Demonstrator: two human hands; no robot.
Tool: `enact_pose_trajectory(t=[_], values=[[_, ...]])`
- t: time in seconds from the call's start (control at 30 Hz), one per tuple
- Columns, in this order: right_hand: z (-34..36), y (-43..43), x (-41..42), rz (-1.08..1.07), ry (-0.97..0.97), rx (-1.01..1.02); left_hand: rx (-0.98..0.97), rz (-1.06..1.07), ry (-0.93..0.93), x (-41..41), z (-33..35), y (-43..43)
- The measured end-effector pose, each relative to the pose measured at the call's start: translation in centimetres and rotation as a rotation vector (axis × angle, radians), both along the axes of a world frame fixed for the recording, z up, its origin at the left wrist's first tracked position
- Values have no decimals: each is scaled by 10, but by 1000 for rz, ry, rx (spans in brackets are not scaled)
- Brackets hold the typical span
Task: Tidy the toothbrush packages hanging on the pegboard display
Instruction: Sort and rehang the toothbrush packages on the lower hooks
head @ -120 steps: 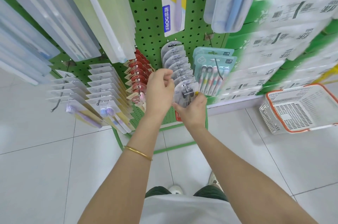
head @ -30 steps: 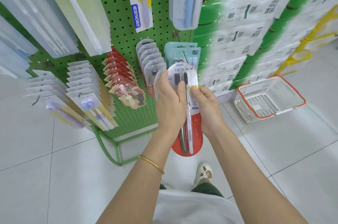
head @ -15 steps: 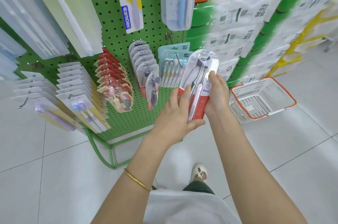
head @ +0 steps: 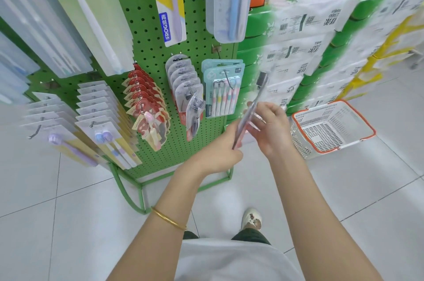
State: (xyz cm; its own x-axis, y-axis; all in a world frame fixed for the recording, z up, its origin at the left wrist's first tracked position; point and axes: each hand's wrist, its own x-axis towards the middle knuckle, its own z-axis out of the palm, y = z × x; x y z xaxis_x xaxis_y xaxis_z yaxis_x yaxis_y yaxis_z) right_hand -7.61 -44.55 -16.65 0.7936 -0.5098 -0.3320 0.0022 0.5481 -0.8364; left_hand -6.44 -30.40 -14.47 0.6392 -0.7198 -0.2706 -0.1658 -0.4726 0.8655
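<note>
At the green pegboard (head: 146, 51), the grey row (head: 183, 78) hangs up and left of a toothbrush pack (head: 251, 108), likely its home. A person's left hand (head: 218, 152), the nearer, pinches the pack's lower end, edge-on and slanting up-right, bristles on top. The right hand (head: 271, 130) curls its fingers (head: 256, 125) beside the middle, grip unclear.

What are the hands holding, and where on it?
One toothbrush package, seen edge-on: the left hand grips its lower end, and the right hand pinches its middle.
</note>
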Motion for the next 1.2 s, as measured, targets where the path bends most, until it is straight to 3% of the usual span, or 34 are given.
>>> enact_pose_trajectory(t=[0.13,0.27,0.37,0.6,0.83,0.97,1.2], values=[[1,-4,1,67,10,-127,-125,138,330,7,-7,9],[1,-5,2,189,-8,-199,-137,304,429,15,-16,12],[-3,0,2,327,-33,-202,-235,457,380,27,-10,10],[-12,7,4,579,-21,-127,-386,699,24,59,18,18],[-18,22,9,869,-177,148,-488,646,250,59,7,27],[-28,32,11,948,-168,241,-434,634,227,57,5,27],[-30,26,16,949,-192,169,-360,595,78,63,11,32]])
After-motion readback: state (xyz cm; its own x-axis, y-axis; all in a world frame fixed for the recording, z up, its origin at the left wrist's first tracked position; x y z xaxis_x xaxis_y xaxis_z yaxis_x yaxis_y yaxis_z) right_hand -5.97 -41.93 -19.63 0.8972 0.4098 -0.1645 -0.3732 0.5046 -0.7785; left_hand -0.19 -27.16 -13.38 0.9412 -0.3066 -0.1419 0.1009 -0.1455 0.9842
